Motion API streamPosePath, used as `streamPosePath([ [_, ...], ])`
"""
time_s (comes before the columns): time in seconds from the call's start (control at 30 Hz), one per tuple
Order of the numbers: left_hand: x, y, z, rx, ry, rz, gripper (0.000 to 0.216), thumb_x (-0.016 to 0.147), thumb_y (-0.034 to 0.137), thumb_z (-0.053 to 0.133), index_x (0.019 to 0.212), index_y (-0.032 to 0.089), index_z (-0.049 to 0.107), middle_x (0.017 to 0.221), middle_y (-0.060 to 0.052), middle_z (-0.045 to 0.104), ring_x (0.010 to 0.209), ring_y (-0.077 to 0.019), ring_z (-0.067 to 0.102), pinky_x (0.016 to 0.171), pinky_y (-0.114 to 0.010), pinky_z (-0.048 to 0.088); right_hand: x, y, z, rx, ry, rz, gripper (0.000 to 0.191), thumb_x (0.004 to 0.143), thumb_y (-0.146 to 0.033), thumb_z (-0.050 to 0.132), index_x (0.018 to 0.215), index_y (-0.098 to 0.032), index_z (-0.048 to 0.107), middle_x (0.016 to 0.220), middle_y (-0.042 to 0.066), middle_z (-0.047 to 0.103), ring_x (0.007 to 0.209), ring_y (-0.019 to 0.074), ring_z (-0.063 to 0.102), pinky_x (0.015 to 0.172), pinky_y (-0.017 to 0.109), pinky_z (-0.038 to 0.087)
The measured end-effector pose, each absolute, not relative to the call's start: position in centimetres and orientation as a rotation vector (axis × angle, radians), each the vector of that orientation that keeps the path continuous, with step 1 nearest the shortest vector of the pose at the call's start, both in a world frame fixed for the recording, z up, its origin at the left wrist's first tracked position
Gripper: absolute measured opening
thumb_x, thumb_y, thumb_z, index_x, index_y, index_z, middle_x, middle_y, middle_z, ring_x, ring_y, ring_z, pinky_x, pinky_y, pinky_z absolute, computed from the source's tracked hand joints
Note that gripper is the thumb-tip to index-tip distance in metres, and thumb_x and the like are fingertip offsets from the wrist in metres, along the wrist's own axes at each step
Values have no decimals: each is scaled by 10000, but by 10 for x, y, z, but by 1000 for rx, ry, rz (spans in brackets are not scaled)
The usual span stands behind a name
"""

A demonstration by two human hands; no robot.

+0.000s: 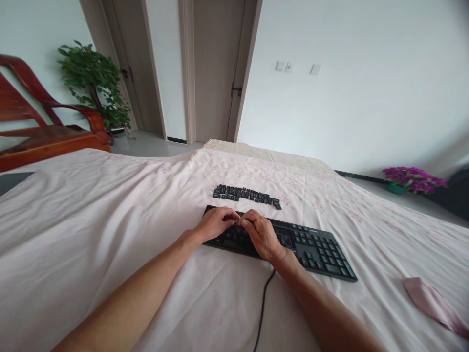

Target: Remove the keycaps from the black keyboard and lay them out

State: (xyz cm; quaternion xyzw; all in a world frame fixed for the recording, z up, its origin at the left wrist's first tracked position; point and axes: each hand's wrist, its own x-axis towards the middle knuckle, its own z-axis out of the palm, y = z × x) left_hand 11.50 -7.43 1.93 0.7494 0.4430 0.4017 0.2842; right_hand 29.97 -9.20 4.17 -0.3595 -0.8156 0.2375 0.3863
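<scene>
Keyboard (309,247): on sheet (128,220), just nearer than keycaps (245,194), likely for reach.
Keycaps: loose rows, presumably keeping order.
Left hand (217,223): fingertips narrow, over keyboard; anything held, can't tell.
Right hand (263,235): same, close beside left.

Left of the keyboard (289,238) lies free cloth (157,210) — keycaps (244,194) obstruct beyond

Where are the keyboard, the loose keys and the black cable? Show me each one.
Keyboard (302,250), head view: its casing, just left of the number pad.
Loose keys (243,194), head view: middle of the cluster.
Black cable (263,305), head view: middle of its visible length.
</scene>
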Motion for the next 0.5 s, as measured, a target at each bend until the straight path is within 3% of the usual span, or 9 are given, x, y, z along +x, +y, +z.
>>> streamPosePath([
  [0.27,111,-73,18,2163,1047,1087,163,703,206,650,825,272,733,785,26,704,701,-160,628,654,-228,459,300,-92,36,-849,-2068,608,242,949,-312,418,819,-195,586,820,27,581,791,149,562,774,283,452],
  [0.5,115,-78,23,2299,1105,832,108,723,279,696,819,232,690,850,8,678,854,-183,589,791,-262,416,299,-93,37,-788,-2109,587,219,956,-267,400,831,-197,565,824,34,570,792,151,549,776,289,446],
])
